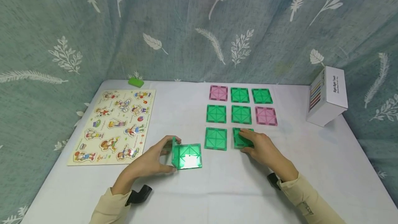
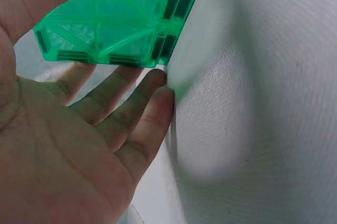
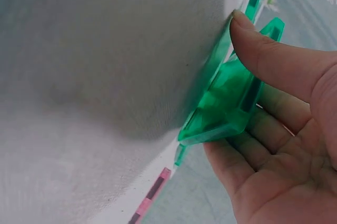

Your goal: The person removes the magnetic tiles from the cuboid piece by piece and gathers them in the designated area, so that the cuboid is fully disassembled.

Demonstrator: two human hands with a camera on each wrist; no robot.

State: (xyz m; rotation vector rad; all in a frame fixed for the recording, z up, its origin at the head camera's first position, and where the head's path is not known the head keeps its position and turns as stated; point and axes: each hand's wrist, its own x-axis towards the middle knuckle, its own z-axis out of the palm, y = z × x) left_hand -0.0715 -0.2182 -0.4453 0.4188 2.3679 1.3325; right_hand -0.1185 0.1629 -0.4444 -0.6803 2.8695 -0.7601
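My left hand (image 1: pixel 149 160) grips a green magnetic tile (image 1: pixel 175 153) by its two side edges, thumb near and fingers far. That tile stands upright along the left edge of a flat green tile (image 1: pixel 195 150) on the table. In the left wrist view the upright tile (image 2: pixel 124 21) shows dark magnets along its rim. My right hand (image 1: pixel 267 149) pinches another green tile (image 1: pixel 237 140) at the front of the tile rows. In the right wrist view this tile (image 3: pixel 224 105) is tilted up from the cloth between thumb and fingers.
Pink tiles (image 1: pixel 218 93) and several green tiles (image 1: pixel 216 114) lie flat in rows. At left is a picture puzzle board (image 1: pixel 121 123) with a green block (image 1: pixel 135 82) behind it. A white box (image 1: pixel 328 96) stands at the back right, before a leaf-patterned curtain (image 1: pixel 186 27).
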